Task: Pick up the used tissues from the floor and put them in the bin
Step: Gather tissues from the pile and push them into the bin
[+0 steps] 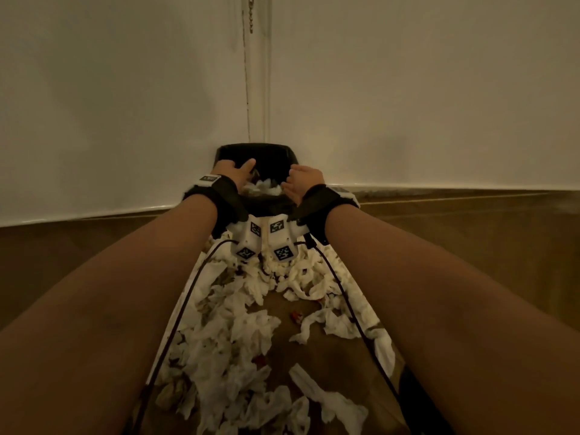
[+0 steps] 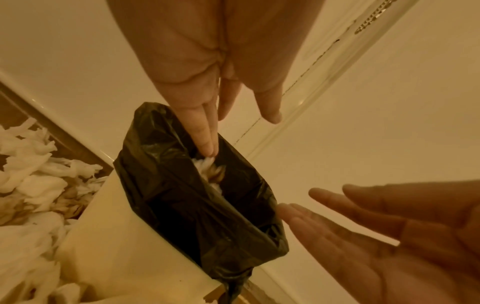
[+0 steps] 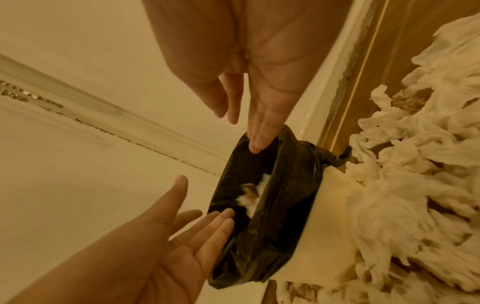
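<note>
both hands, left hand [image 1: 236, 173] and right hand [image 1: 303, 180], hung spread and empty over the bin [image 1: 255, 158] | used tissues [image 1: 232, 337] lay behind them on the floor [image 1: 470, 240], equally near either hand

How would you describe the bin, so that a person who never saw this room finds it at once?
Look where the white wall meets the brown floor. The bin stands there against the wall, beyond the heap of tissues. It is the only cream box with a black bag lining its open top.

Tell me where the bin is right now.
In the head view the bin stands centre frame against the white wall, between the left hand and right hand, beyond the floor tissues.
</note>
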{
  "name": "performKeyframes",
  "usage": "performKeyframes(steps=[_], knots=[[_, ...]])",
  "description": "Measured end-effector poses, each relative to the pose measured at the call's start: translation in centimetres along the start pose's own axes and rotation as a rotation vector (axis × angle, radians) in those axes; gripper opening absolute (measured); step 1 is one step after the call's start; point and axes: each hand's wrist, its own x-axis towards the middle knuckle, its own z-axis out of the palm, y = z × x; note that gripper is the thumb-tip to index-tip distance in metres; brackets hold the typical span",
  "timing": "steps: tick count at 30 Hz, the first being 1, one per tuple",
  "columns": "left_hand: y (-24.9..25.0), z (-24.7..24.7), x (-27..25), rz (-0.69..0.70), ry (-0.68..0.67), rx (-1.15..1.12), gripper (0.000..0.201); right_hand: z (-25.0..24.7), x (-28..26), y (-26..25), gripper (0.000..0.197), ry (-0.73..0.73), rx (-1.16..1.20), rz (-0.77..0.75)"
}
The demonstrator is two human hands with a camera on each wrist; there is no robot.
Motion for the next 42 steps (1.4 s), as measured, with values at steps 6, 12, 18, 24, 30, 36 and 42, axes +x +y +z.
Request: performKeyframes(steps=[6,12,18,24,30,36,42], knots=[[0.8,0.0,-3.5,0.010,-0.036,-0.219,0.040,-1.9,-3.2,0.7,0.043,-0.032,0.238,0.131],[-0.5,1.3,-7.8,-0.065,-0.137,-0.084,0.043,-4.7,-5.6,3.3,0.038,-0.021,-0.141,0.144],[-5.2,5.7,-13.9,-0.135,-0.322,0.029,0.032,-9.2,-9.8,9.0,0.034,0.092,-0.155,0.214],[-10.4,11.0,-19.1,0.000,-0.450,0.402,0.021,-14.8,-12.6,15.0,0.029,0.213,-0.265,0.325],[-14.7,16.8,-23.1,0.174,-0.703,0.876,0.032,-19.6,-14.7,18.6,0.033,0.335,-0.431,0.405],[-18.7,20.6,-25.5,0.261,-0.749,1.139,0.052,-20.9,-17.7,22.2,0.029,0.266,-0.653,0.467],[-20.1,21.4,-25.5,0.117,-0.724,1.151,0.076,-20.5,-18.1,24.1,0.034,0.192,-0.734,0.497]])
